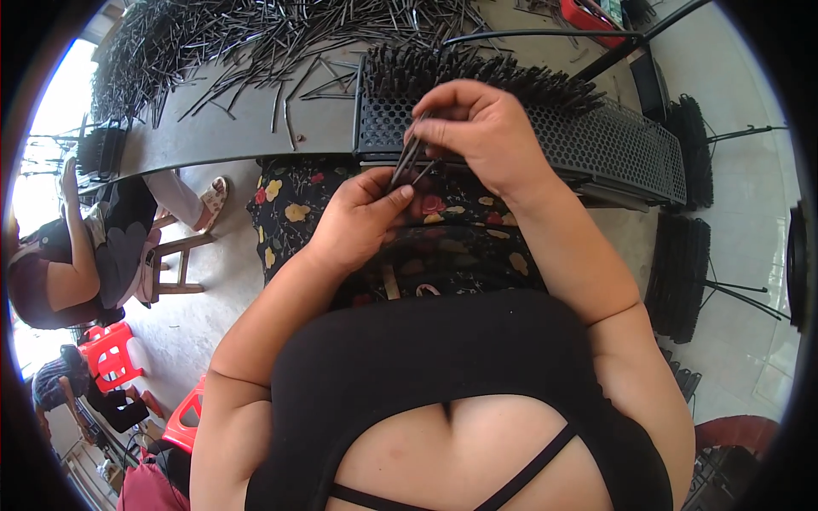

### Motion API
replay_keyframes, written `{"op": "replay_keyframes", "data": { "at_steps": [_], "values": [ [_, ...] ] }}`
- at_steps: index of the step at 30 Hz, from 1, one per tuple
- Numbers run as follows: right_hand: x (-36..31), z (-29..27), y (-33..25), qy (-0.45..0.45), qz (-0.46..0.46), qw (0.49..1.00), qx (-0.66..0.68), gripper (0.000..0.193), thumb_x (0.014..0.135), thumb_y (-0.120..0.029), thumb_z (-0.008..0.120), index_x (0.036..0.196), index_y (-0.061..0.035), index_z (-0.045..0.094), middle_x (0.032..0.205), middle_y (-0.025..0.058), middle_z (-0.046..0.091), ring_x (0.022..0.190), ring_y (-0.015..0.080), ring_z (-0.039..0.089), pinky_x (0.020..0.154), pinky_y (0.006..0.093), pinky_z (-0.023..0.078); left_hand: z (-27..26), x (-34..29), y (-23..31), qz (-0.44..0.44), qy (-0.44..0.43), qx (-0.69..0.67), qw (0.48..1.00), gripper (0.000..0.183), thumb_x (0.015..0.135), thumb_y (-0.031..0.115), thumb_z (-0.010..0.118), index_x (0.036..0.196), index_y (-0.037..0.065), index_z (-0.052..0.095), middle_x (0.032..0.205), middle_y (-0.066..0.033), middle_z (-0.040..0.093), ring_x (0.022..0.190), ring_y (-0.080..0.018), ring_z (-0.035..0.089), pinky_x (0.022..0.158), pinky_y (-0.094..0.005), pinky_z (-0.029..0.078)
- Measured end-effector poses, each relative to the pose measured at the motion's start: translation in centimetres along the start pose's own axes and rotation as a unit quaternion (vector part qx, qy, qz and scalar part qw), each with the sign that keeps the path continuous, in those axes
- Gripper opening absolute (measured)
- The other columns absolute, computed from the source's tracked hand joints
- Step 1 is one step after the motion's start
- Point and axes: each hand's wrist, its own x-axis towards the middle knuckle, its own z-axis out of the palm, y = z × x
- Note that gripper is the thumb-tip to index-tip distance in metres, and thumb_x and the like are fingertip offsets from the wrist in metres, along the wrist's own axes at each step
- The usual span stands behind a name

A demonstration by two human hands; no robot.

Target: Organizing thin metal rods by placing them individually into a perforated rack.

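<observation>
A few thin dark sticks [409, 159] slant up from my left hand [362, 217], whose fingers and thumb are closed round their lower ends. My right hand [490, 132] is above and to the right, its thumb and fingers pinched at the sticks' upper ends. Just beyond my right hand stands a black perforated rack [554, 134] at the table's near edge. Many dark sticks [409, 72] stand packed upright in its holes. What the sticks are exactly, I cannot tell.
A big heap of loose dark sticks [247, 38] covers the back left of the grey table [196, 136]. A black metal bar [545, 36] crosses behind the rack. Bristly black racks [682, 264] stand on the right. Other people sit at left, near red stools [111, 356].
</observation>
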Motion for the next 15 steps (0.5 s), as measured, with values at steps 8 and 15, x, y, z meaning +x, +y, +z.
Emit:
{"op": "replay_keyframes", "data": {
  "at_steps": [8, 15],
  "values": [
    [3.8, 0.6, 1.2, 0.131, -0.289, 0.94, -0.129, 0.014, 0.086, -0.003, 0.073, 0.099, -0.0005, 0.069, 0.089, 0.0065, 0.073, 0.078, 0.0129, 0.071, 0.068, 0.0236, 0.056, -1.4, 0.0, -0.3, -0.054, 0.032, 0.0, 0.998, 0.017, 0.101, 0.013, 0.053, 0.111, 0.004, 0.064, 0.079, 0.0032, 0.056, 0.061, -0.0039, 0.043, 0.051, -0.0192, 0.034],
    [3.8, 0.8, 0.6, 0.072, -0.434, 0.822, -0.362, 0.017, 0.079, -0.001, 0.075, 0.095, -0.0044, 0.069, 0.086, 0.0099, 0.072, 0.078, 0.0247, 0.072, 0.068, 0.0297, 0.057, -2.1, -0.3, -0.1, -0.053, 0.029, -0.021, 0.998, 0.017, 0.1, 0.013, 0.054, 0.11, 0.003, 0.064, 0.079, 0.0026, 0.056, 0.062, -0.0042, 0.043, 0.051, -0.0195, 0.034]
  ]
}}
